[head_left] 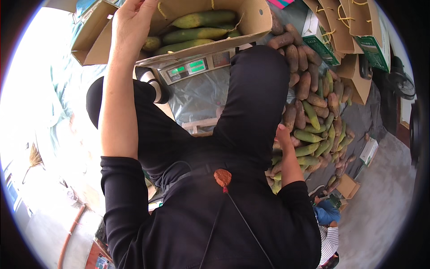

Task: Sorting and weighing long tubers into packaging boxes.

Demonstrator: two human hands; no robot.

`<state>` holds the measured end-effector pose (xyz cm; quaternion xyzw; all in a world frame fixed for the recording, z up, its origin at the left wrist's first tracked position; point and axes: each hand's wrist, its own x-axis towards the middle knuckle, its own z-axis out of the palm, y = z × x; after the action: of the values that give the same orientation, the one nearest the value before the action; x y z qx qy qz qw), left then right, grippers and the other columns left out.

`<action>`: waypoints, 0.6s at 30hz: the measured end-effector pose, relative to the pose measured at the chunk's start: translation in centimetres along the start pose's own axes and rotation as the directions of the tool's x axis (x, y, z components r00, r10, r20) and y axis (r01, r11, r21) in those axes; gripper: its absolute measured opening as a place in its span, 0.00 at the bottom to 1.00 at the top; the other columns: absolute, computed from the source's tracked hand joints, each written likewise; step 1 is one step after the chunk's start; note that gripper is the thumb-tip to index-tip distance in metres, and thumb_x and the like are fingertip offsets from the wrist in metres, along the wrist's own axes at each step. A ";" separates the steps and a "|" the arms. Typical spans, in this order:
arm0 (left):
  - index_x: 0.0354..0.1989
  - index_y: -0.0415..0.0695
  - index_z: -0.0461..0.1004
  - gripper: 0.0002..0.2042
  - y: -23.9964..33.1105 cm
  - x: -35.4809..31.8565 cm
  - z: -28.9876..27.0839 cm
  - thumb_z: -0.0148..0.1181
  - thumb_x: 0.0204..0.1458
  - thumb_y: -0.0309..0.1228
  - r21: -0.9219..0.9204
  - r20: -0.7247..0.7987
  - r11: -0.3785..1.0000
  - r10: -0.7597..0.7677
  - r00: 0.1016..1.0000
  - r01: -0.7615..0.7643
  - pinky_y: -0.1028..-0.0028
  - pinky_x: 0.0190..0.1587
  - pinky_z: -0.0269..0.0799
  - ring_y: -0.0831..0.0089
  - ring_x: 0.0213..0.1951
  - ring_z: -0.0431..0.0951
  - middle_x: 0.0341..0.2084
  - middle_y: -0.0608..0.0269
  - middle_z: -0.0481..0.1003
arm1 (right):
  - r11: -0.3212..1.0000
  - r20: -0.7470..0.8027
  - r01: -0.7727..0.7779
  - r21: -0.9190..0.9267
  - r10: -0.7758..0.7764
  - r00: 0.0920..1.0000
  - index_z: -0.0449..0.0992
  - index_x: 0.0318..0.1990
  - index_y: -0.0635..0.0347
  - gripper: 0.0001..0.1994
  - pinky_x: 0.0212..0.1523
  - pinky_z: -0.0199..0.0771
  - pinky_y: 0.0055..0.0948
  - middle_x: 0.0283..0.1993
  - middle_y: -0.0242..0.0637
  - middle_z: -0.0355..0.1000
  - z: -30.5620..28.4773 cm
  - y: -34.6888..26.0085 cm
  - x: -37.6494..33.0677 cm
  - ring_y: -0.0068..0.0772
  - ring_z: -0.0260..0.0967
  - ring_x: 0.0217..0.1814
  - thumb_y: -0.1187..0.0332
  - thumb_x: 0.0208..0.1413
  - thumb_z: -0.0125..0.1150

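In front of me a cardboard box (204, 50) stands on a scale (188, 69) with a lit green display. Several long green cucumber-like gourds (197, 34) lie inside it, yellowish in places. My left hand (133, 15) reaches over the box's left side. Its fingertips run to the upper edge of the picture, so I cannot see whether they grip anything. Low beside my right knee, my right hand (283, 134) is at a pile of brown oblong produce (304, 85) and green gourds (310, 114). Most of its fingers are hidden or unclear.
At the upper right stand more cardboard boxes (338, 27) with yellow cord handles. A black fan-like object (402, 84) is at the far right. Another person (327, 215) in blue and stripes is at the lower right, near an open carton (347, 186). A broom (35, 157) is on the left.
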<state>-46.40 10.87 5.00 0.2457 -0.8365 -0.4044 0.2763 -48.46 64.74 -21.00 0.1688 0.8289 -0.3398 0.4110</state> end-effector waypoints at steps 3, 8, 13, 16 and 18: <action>0.41 0.36 0.73 0.11 -0.5 -0.2 -0.1 0.50 0.56 0.30 -0.037 0.007 0.999 0.021 1.000 -0.021 0.78 0.44 0.64 0.78 0.38 0.70 0.31 0.65 0.74 | 0.994 0.007 -0.092 0.050 0.092 0.996 0.75 0.39 0.56 0.09 0.21 0.66 0.23 0.28 0.28 0.70 0.0 1.6 -1.5 0.21 0.66 0.26 0.67 0.51 0.55; 0.45 0.42 0.75 0.15 -1.6 -0.4 0.7 0.53 0.56 0.39 -0.042 0.037 0.998 0.046 0.998 -0.044 0.80 0.50 0.62 0.81 0.45 0.71 0.39 0.67 0.76 | 0.985 -0.082 -0.148 0.091 0.155 0.984 0.75 0.38 0.52 0.08 0.22 0.68 0.27 0.29 0.27 0.70 -2.3 4.5 -3.3 0.22 0.68 0.27 0.66 0.51 0.55; 0.43 0.43 0.76 0.14 -1.3 -0.1 0.1 0.53 0.55 0.38 0.108 0.042 0.993 0.047 0.998 -0.051 0.78 0.49 0.64 0.76 0.44 0.73 0.39 0.63 0.77 | 0.969 -0.158 -0.184 0.165 0.211 0.965 0.72 0.41 0.48 0.09 0.25 0.67 0.29 0.30 0.26 0.70 -5.4 6.0 -4.2 0.23 0.69 0.28 0.65 0.51 0.55; 0.45 0.41 0.75 0.13 -1.9 -0.4 0.3 0.49 0.58 0.35 0.092 0.074 0.996 0.007 0.997 -0.014 0.76 0.54 0.62 0.75 0.49 0.72 0.42 0.62 0.75 | 0.955 -0.183 -0.227 0.189 0.262 0.948 0.71 0.46 0.49 0.13 0.26 0.68 0.30 0.33 0.27 0.70 -6.6 8.1 -4.2 0.24 0.69 0.30 0.65 0.52 0.54; 0.46 0.41 0.74 0.13 -1.3 -0.7 0.9 0.48 0.58 0.34 0.098 0.101 0.995 -0.027 0.994 0.017 0.75 0.55 0.61 0.74 0.50 0.71 0.44 0.62 0.74 | 0.948 -0.208 -0.227 0.222 0.273 0.939 0.71 0.46 0.51 0.13 0.26 0.68 0.30 0.34 0.27 0.71 -7.0 9.0 -5.5 0.24 0.69 0.29 0.65 0.52 0.54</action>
<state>-46.28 11.05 3.28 0.2471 -0.8655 -0.3784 0.2161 -44.05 76.06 -17.39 0.3517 0.8064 -0.3414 0.3309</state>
